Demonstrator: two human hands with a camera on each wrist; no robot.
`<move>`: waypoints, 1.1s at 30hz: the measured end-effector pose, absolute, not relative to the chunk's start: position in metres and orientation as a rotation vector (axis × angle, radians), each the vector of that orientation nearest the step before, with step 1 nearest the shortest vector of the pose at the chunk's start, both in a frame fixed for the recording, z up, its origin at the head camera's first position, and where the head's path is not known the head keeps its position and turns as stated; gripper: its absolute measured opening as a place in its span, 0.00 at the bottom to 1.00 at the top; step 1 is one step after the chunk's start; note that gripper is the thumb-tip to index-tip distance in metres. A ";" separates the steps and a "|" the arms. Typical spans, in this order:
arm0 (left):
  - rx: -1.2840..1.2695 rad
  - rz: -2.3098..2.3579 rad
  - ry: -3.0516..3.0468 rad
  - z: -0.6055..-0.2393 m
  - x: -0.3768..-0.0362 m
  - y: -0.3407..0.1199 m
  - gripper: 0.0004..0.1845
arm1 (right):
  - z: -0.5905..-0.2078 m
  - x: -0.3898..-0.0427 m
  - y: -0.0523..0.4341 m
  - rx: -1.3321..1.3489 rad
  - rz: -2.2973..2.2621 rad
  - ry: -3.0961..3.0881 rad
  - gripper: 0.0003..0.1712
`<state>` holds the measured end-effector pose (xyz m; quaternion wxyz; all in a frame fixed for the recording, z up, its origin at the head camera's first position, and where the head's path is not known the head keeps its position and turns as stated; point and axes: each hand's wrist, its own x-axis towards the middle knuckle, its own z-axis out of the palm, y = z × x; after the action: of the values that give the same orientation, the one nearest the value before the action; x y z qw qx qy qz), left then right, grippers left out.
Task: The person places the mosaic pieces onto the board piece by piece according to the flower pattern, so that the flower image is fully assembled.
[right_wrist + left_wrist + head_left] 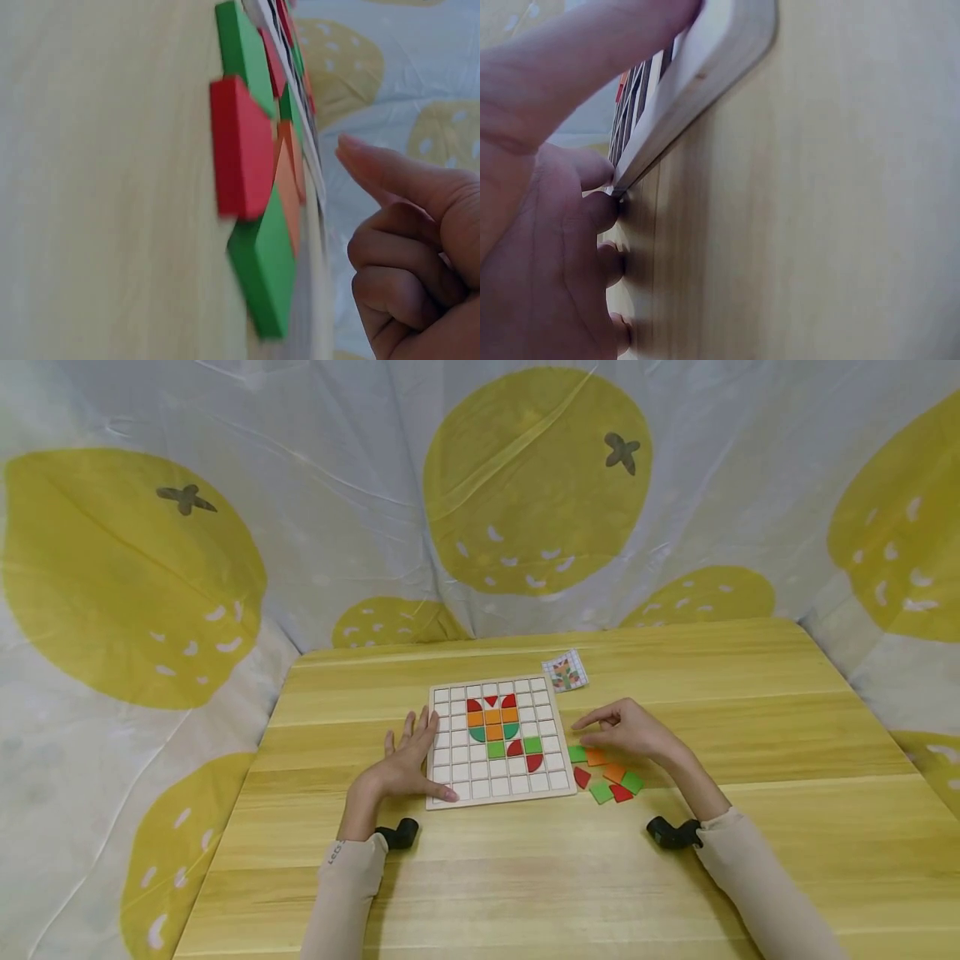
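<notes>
Grid board [480, 789] is part-filled, loose tiles [602, 792] unplaced; it is touched by the spread left hand [402, 768]; right hand [630, 729], half-curled, looks empty.

Part-filled board [478, 772] lies flat; loose tiles [614, 773] beside it, perhaps overlapping.

Smooth wooden table [525, 877], matt wooden board [480, 772], creased cloth backdrop [337, 485]

Board [499, 787] with white cells laid on wood-grained table [525, 881]; its left edge and near-left corner are touched by left hand [401, 770]. Red, orange and green pieces [492, 717] are set in cells. Loose tiles [601, 792] are scattered by the right edge, partly overhung by right hand [628, 731]. Printed card [566, 671] is placed by the far-right corner.
</notes>
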<state>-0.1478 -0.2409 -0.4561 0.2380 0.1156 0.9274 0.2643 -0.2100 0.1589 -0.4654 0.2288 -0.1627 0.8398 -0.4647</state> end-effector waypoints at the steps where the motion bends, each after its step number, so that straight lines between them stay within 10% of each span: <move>1: 0.314 0.724 2.539 -0.456 -0.148 -0.241 0.76 | -0.467 -0.209 0.164 -0.455 -1.275 2.306 0.16; 33: 0.315 0.724 2.537 -0.458 -0.149 -0.241 0.77 | -0.471 -0.211 0.182 -0.429 -1.213 2.339 0.19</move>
<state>-0.1489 -0.2414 -0.4577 0.2401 0.1152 0.9269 0.2646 -0.2109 0.1822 -0.4707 0.2337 -0.1563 0.8519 -0.4418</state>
